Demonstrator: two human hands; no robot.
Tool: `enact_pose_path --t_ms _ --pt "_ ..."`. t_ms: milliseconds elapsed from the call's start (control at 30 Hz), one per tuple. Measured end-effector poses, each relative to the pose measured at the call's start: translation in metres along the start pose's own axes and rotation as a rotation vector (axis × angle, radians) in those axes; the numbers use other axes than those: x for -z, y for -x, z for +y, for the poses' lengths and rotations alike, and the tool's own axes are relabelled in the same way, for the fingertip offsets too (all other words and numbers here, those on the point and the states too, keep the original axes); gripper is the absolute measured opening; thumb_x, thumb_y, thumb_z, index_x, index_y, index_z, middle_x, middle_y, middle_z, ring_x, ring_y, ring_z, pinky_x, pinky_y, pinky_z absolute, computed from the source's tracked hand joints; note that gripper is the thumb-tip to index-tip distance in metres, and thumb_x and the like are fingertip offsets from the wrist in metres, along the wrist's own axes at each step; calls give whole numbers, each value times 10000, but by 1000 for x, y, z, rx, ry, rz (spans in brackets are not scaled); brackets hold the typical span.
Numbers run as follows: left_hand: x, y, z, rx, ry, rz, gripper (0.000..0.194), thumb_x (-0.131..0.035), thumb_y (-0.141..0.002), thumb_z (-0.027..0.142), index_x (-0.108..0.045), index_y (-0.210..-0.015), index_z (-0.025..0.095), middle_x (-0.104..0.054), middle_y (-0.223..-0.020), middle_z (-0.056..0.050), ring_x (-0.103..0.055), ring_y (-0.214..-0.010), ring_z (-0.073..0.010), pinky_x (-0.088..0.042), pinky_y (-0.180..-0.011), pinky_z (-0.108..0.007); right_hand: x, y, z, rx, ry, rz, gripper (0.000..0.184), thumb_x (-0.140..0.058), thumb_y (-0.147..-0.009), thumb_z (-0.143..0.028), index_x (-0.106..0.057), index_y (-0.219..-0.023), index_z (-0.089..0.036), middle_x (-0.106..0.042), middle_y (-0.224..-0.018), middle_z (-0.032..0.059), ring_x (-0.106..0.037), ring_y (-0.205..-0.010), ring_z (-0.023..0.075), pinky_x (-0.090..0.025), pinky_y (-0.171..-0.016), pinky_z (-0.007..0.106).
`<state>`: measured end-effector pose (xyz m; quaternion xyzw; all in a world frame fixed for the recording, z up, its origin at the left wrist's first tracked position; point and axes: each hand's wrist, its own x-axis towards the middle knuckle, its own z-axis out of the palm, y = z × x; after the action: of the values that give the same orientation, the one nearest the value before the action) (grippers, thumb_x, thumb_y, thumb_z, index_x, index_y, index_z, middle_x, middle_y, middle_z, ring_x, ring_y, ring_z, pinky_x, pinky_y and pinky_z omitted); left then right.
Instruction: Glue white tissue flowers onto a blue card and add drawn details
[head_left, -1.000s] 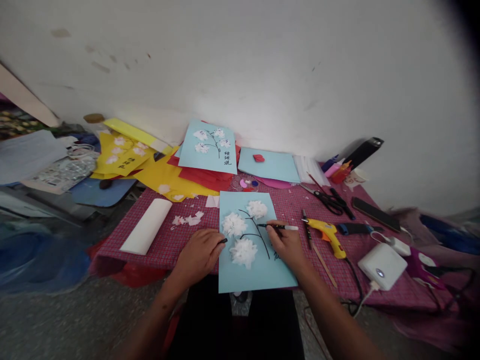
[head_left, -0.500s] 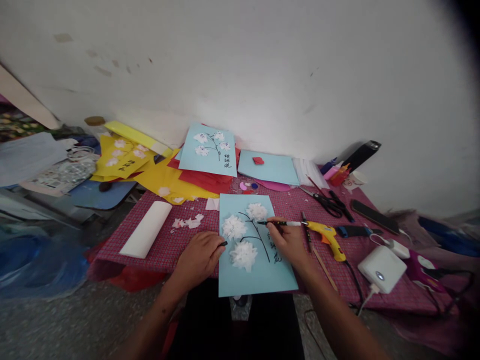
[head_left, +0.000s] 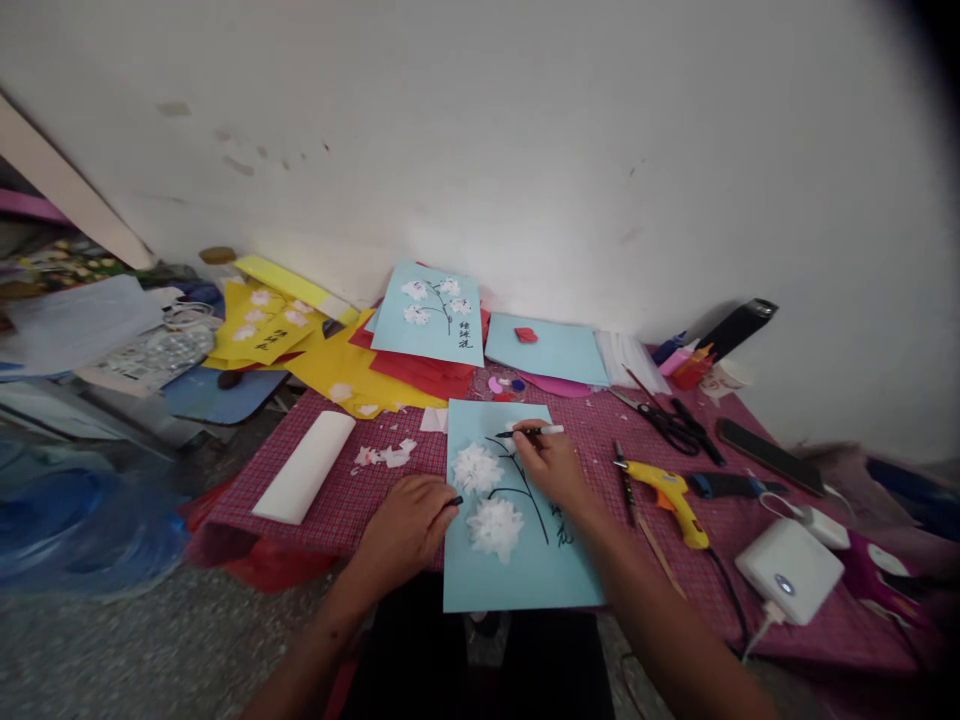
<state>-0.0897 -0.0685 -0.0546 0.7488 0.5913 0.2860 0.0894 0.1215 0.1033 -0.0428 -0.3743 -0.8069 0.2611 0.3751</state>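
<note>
On the table lies a light blue paper with puffy white paper flowers, black drawn stems and black handwritten characters partly covered by my right arm. My right hand is closed around a black and white marker. The marker's tip is by the upper stem line, and hand and marker partly hide the top flower. My left hand rests at the paper's left edge, fingers closed on a small black pen cap.
Behind stands a similar blue flower picture on red and yellow sheets. A white paper roll and tissue scraps lie left. To the right are a yellow glue gun, scissors, a white power bank and glue bottles.
My right hand has moved the marker up and left over the paper, now covering much of the top flower. My left hand keeps the cap at the edge. The whole view has shifted slightly.
</note>
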Motion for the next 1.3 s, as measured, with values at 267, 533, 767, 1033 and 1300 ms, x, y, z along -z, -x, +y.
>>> enact_pose_path --t_ms 267,533,767,1033,1300 --pt "2 1 2 31 9 -25 215 -491 -989 276 -627 -1144 213 -699 -1119 -50 -601 -1097 -234 -458 -1002 -447 -5 6 12 26 44 21 167 -559 -899 -309 -672 -976 -215 -734 -906 58 -668 -728 190 -519 -690 306" --pt "2 0 3 29 13 -23 215 -490 -988 273 -629 -1143 217 -703 -1112 -54 -603 -1086 -239 -466 -993 -456 -6 6 12 13 66 16 152 -575 -896 -316 -667 -974 -224 -732 -883 50 -668 -710 190 -519 -673 302" --pt "3 0 3 38 13 -34 211 -491 -990 281 -624 -1143 222 -701 -1116 -51 -604 -1093 -241 -466 -993 -459 -8 5 13 14 67 2 162 -570 -900 -312 -665 -984 -212 -731 -922 60 -664 -729 186 -523 -696 308" --pt "2 2 1 37 3 -31 220 -488 -993 287 -619 -1156 216 -695 -1130 -60 -594 -1118 -245 -457 -1005 -461 -7 5 15 17 66 5 120 -576 -882 -286 -661 -924 -212 -718 -854 48 -662 -716 193 -509 -676 305" --pt "2 0 2 25 7 -19 204 -489 -987 281 -623 -1130 222 -700 -1110 -55 -604 -1095 -246 -468 -988 -467 -8 4 13 10 61 7 129 -583 -874 -283 -668 -940 -212 -721 -863 48 -662 -719 190 -510 -669 297"
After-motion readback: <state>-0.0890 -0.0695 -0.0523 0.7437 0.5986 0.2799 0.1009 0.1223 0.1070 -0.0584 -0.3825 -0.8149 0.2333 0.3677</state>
